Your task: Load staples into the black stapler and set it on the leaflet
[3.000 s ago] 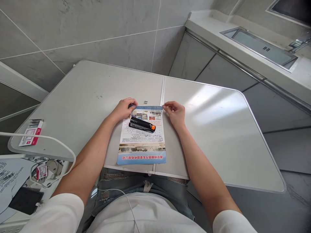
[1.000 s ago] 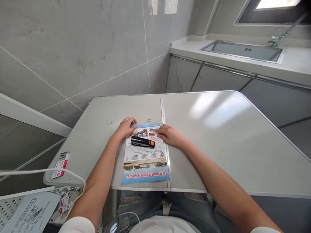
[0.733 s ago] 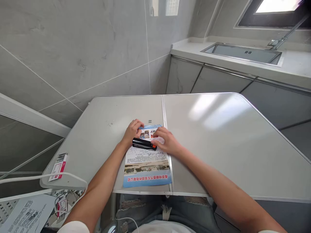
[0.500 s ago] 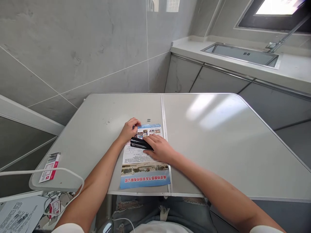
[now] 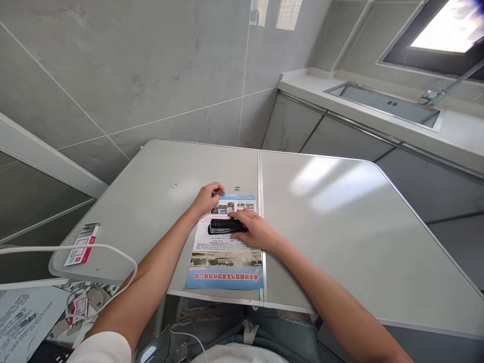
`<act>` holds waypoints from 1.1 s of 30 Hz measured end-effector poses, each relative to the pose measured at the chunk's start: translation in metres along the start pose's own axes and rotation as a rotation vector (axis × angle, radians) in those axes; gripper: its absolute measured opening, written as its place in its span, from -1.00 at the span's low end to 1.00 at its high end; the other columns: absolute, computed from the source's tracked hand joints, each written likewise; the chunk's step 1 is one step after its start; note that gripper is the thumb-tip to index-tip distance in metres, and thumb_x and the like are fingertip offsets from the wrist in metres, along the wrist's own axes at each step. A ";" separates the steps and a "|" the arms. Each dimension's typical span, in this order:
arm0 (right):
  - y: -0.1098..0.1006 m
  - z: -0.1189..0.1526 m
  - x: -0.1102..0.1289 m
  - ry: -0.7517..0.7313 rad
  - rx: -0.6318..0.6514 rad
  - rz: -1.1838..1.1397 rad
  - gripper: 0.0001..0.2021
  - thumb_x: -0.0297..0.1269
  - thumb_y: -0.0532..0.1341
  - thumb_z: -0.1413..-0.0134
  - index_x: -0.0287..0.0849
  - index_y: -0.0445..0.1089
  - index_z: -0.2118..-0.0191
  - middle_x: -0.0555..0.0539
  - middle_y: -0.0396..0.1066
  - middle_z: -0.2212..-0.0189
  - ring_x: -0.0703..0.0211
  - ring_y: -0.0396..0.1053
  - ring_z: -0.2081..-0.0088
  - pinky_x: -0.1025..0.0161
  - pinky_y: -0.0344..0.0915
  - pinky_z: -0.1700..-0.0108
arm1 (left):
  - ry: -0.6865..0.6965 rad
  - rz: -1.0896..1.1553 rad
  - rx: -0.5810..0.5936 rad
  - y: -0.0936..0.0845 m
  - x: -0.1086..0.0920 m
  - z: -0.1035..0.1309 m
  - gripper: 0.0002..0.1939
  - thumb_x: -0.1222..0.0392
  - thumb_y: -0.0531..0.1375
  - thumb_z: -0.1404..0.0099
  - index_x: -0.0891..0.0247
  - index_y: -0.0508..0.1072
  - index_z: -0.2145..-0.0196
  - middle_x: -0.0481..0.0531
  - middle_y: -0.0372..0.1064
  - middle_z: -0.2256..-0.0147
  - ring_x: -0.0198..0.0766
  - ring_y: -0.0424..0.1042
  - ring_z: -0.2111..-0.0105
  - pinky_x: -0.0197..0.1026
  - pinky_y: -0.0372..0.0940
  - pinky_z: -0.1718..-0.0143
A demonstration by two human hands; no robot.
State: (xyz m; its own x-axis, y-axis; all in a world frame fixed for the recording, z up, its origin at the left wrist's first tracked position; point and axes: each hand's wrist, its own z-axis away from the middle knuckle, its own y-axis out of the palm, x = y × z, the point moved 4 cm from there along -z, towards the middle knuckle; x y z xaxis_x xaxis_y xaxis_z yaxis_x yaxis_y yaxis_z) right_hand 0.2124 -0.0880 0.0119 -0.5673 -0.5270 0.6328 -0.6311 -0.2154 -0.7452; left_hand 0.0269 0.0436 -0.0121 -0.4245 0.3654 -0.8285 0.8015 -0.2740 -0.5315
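A printed leaflet [image 5: 227, 259] with a blue lower band lies on the pale folding table [image 5: 321, 237], left of its centre seam. On the leaflet is a black stapler [image 5: 226, 226]. My right hand [image 5: 254, 229] is wrapped round the stapler's right end. At the leaflet's top left corner rests my left hand [image 5: 208, 197], its fingers curled; whether it pinches the paper's edge is hidden. Two small strips of staples [image 5: 237, 188] lie just beyond the leaflet's top edge.
A white and red card packet [image 5: 82, 244] lies at the table's left end. A white cable [image 5: 102, 246] loops over my left forearm. Small bits [image 5: 174, 184] lie on the left part of the table. Behind to the right is a counter with a sink [image 5: 385, 103].
The stapler has turned from slanting to nearly level across the leaflet, with my right hand still on it. The camera view has tilted slightly. My left hand stays at the leaflet's corner.
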 end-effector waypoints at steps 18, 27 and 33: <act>0.001 0.066 -0.002 0.155 -0.231 0.063 -0.59 -0.21 0.19 -0.42 0.06 0.38 -0.31 -0.10 0.48 0.26 0.03 0.41 0.21 0.06 0.44 0.14 | -0.032 0.356 -0.131 -0.006 0.012 -0.001 -0.81 0.32 0.10 -0.02 0.24 0.48 0.40 -0.03 0.40 0.41 -0.26 0.34 0.36 -0.19 0.23 0.26; 0.008 0.066 -0.013 0.138 -0.254 0.149 -0.65 -0.21 0.15 -0.42 0.08 0.49 -0.22 -0.06 0.44 0.38 0.06 0.38 0.31 0.10 0.42 0.23 | -0.080 0.544 -0.152 -0.008 0.017 -0.002 -0.79 0.32 0.10 0.02 0.23 0.48 0.40 -0.04 0.37 0.42 -0.27 0.32 0.37 -0.20 0.24 0.28; -0.003 0.062 -0.001 0.172 -0.298 0.138 -0.66 -0.25 0.10 -0.44 0.04 0.54 -0.15 -0.08 0.46 0.36 0.05 0.37 0.28 0.09 0.40 0.22 | -0.124 0.698 -0.188 -0.013 0.029 -0.002 -0.74 0.34 0.11 0.08 0.22 0.48 0.39 -0.06 0.33 0.43 -0.29 0.29 0.40 -0.22 0.19 0.36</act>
State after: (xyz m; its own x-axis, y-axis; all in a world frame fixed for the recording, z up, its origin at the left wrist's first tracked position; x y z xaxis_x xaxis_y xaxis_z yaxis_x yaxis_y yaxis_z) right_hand 0.2481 -0.1377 0.0005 -0.7224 -0.3827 0.5759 -0.6547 0.1105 -0.7478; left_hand 0.0054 0.0596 -0.0286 0.1759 0.0551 -0.9829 0.9566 -0.2451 0.1575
